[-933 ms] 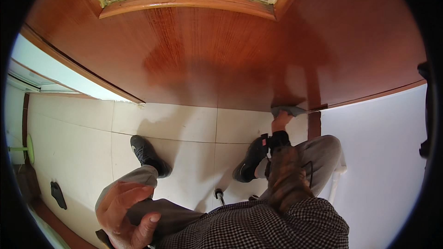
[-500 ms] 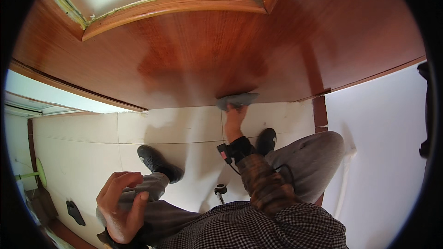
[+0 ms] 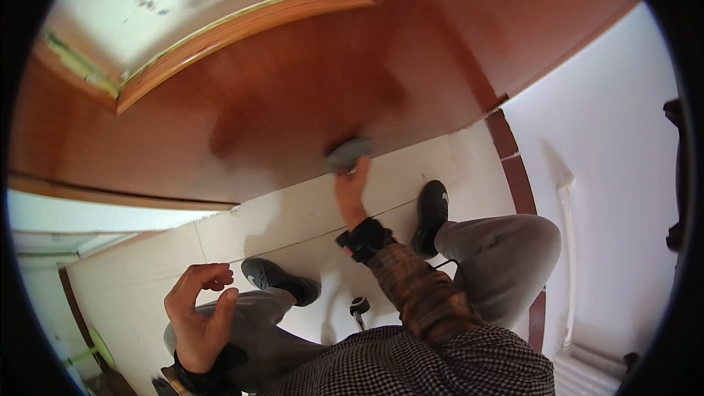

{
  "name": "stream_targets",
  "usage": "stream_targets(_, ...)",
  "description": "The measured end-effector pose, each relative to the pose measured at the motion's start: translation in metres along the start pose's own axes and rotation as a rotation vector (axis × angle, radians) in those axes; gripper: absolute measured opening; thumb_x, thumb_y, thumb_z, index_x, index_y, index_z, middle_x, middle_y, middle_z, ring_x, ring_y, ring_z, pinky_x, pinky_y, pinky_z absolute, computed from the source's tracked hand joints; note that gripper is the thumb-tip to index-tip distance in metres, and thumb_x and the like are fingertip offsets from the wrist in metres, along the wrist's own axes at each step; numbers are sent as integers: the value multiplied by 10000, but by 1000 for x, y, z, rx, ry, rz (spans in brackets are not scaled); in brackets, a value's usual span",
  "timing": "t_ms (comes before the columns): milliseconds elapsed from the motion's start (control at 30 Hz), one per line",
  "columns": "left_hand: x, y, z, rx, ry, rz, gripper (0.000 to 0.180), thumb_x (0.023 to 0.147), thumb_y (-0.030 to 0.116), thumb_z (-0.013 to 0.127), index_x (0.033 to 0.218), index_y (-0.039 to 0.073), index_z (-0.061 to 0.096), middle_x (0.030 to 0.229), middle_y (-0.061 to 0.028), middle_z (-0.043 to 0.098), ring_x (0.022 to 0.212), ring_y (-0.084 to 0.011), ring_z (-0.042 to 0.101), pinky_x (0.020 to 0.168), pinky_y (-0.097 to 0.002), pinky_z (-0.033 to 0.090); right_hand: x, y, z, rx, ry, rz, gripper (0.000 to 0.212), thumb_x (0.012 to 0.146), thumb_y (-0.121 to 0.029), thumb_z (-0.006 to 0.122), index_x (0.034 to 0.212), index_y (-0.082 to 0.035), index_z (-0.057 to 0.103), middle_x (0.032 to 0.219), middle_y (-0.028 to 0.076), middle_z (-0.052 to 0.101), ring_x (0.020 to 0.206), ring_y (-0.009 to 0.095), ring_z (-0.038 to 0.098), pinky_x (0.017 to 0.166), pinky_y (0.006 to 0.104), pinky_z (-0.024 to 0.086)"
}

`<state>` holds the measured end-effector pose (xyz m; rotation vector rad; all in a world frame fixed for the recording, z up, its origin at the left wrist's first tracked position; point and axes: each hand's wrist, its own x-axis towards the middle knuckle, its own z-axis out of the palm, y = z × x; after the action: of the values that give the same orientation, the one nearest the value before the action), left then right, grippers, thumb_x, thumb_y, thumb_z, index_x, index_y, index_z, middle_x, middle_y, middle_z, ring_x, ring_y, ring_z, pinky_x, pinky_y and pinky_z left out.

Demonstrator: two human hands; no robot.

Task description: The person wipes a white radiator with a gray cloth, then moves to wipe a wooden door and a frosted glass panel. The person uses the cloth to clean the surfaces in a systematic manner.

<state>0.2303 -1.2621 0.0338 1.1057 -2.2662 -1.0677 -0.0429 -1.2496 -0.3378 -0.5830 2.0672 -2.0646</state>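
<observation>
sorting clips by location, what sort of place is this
Probably indoors in a home, at a doorway. A reddish-brown wooden door with a frosted glass panel stands over a pale tiled floor, beside a white plastered wall. The right hand presses a grey cloth against the door.

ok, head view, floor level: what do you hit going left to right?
left hand → left shoe → right hand holding a grey cloth against the wooden door → right shoe → white pipe on the wall.
</observation>
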Motion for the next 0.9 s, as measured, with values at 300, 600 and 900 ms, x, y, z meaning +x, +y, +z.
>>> stream_targets(300,5,1,2,131,-198,0,249,897,215,716,980,-17,678,894,-124,703,816,-224,677,743,-328,523,62,40,-64,380,261,278,565,896,101,575,1452,9,533,1418,92,590,1284,229,548,1115,334,416)
stream_targets(600,-1,-13,-17,21,-294,-137,259,1019,182,694,1190,-13,692,1084,-148,700,963,-222,681,772,-329,582,250,67,-235,421,632,358,567,1017,-205,590,1553,-106,436,1315,140,617,1144,294,613,914,462,531)
stream_targets(900,21,-1,2,65,-405,-127,288,990,189,709,1187,-20,702,1100,-176,713,964,-253,696,839,-368,568,85,22,-69,-138,450,-173,486,1000,-90,658,1426,50,470,1417,234,515,1348,385,486,1175,453,349)
